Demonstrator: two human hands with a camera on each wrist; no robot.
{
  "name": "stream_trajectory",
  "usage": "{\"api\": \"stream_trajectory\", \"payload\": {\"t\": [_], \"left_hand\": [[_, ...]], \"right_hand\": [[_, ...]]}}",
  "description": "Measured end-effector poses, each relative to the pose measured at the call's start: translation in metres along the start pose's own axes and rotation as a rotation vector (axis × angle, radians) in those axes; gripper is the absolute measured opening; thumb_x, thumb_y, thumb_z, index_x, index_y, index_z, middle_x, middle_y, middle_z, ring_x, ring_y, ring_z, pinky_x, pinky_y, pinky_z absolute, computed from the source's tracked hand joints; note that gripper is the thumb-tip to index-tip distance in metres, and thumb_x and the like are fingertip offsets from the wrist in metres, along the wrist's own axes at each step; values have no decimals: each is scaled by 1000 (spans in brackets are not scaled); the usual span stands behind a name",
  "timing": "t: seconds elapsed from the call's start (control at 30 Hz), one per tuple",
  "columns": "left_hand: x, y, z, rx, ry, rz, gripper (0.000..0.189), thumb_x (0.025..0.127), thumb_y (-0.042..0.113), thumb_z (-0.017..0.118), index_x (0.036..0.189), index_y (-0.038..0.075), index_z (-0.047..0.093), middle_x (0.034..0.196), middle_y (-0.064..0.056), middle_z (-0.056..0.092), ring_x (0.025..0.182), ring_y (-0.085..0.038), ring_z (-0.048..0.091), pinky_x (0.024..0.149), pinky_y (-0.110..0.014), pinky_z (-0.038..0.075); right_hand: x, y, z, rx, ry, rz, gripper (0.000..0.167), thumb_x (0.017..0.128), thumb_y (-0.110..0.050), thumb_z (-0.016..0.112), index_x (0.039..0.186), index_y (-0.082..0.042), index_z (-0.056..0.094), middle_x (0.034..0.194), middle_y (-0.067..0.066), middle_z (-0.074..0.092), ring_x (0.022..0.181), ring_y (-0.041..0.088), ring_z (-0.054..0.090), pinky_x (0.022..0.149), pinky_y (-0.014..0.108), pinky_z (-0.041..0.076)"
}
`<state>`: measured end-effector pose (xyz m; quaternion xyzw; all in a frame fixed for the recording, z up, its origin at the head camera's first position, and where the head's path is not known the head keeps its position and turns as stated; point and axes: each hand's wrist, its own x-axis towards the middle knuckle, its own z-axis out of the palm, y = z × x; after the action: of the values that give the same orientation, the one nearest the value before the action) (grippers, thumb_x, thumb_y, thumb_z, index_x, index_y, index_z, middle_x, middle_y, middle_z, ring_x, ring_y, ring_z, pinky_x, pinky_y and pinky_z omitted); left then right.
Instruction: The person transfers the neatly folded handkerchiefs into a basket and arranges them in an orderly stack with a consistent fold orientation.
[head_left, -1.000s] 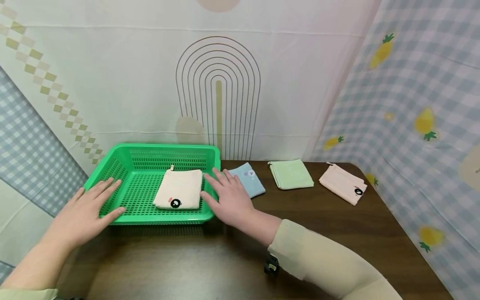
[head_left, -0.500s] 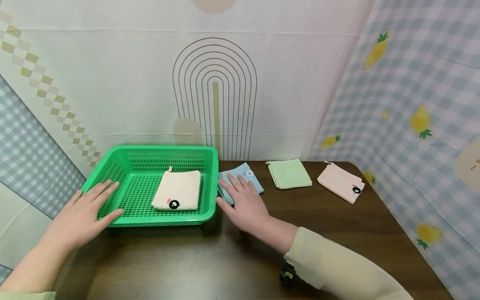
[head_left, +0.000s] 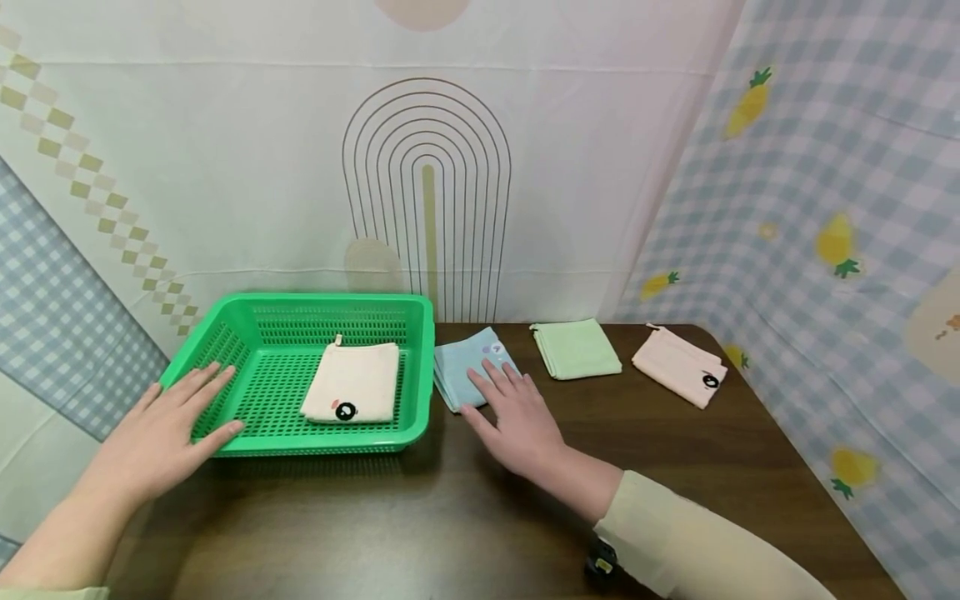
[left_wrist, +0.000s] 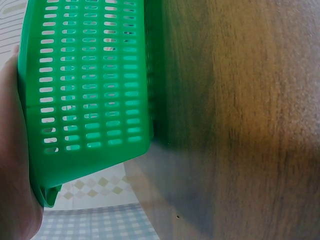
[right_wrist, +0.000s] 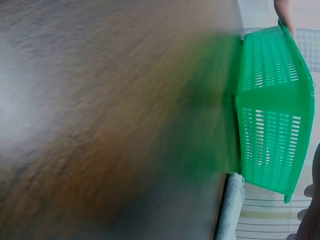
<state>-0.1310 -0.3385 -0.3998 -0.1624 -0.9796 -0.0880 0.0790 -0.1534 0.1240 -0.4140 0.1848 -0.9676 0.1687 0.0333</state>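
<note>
My left hand (head_left: 161,437) rests on the left rim of a green plastic basket (head_left: 330,297), its fingers straight and spread. Inside that basket, towards the right, lies a folded cream towel (head_left: 351,379) with a black round mark. Over the near right part of a folded light blue towel (head_left: 463,360) is my right hand (head_left: 519,423), fingers extended and holding nothing. In the right wrist view the blue towel (right_wrist: 231,206) lies low on the table, while the hand (right_wrist: 312,200) appears raised at the right edge. The left wrist view shows the basket's slotted wall (left_wrist: 90,105).
A folded green towel (head_left: 577,350) and a folded pale pink towel (head_left: 677,367) lie farther right on the dark wooden table (head_left: 450,517). A patterned cloth backdrop (head_left: 585,192) rises directly behind, and a checked cloth (head_left: 847,317) hangs along the right side.
My right hand has moved from the basket's right rim rightwards and towards me, uncovering more of the blue towel. The left hand stays on the basket. The view has shifted slightly.
</note>
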Motion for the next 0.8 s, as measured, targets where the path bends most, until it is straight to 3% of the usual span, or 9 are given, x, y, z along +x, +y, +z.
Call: {"api": "stream_trajectory", "payload": {"t": [0.3, 0.57, 0.8], "left_hand": [[0, -1, 1, -5, 12, -6, 82, 96, 52, 58, 161, 24, 15, 162, -18, 24, 145, -44, 25, 120, -45, -15], [-1, -1, 1, -3, 12, -12, 82, 96, 53, 57, 161, 25, 15, 161, -18, 25, 145, -44, 25, 120, -44, -15], [0, -1, 1, -8, 12, -12, 83, 96, 52, 58, 161, 26, 14, 161, -17, 25, 144, -44, 26, 120, -45, -14]], "right_hand": [[-3, 8, 1, -24, 14, 2, 64, 102, -60, 34, 155, -25, 38, 162, 1, 27, 149, 32, 23, 120, 55, 18], [1, 12, 4, -25, -21, 25, 65, 101, -61, 34, 155, -26, 36, 163, 1, 25, 150, 30, 21, 120, 54, 17], [7, 19, 6, -11, -13, 41, 63, 102, -58, 39, 154, -23, 39, 162, 4, 29, 147, 33, 26, 120, 54, 20]]}}
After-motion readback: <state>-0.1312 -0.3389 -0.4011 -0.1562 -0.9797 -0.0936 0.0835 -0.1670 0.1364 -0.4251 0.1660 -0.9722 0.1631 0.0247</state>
